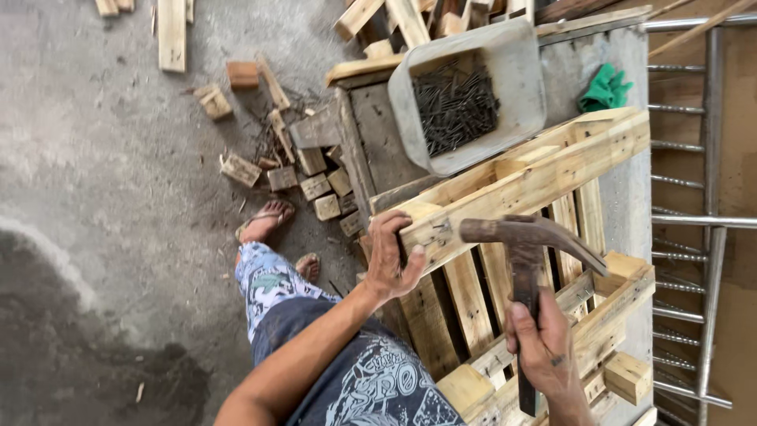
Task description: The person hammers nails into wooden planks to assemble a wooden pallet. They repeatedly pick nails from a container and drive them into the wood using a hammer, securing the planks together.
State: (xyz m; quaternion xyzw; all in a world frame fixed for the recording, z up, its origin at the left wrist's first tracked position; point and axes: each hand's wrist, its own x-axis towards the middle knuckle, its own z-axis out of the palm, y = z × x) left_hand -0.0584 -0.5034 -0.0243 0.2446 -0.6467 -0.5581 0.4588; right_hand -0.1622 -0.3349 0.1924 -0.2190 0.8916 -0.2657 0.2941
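Pale, rough-sawn timber makes up the pallet (pixel 520 237) that fills the lower right of the frame: long boards over slats, with square blocks at the corners. It rests on the counter (pixel 623 71), a grey slab at the upper right.

Our left hand (pixel 390 260), centre frame, grips the near end of the pallet's top board, fingers (pixel 388 229) curled over its edge, thumb along the side.

Our right hand (pixel 544 347), lower right, is closed around the dark handle of a claw hammer (pixel 524 237). Its rusty brown head sits just over the slats, beside the gripped board, claw curving to the right.

Around these we note:
- grey plastic tub (pixel 520 63), upper centre, holding dark nails (pixel 456 102), touching the pallet's far edge;
- green cloth (pixel 605 88) on the counter, upper right;
- wood offcuts (pixel 307 170) scattered on the concrete floor (pixel 95 158), upper left;
- metal rack (pixel 702 221) along the right edge;
- sandalled foot (pixel 266 221) left of centre.
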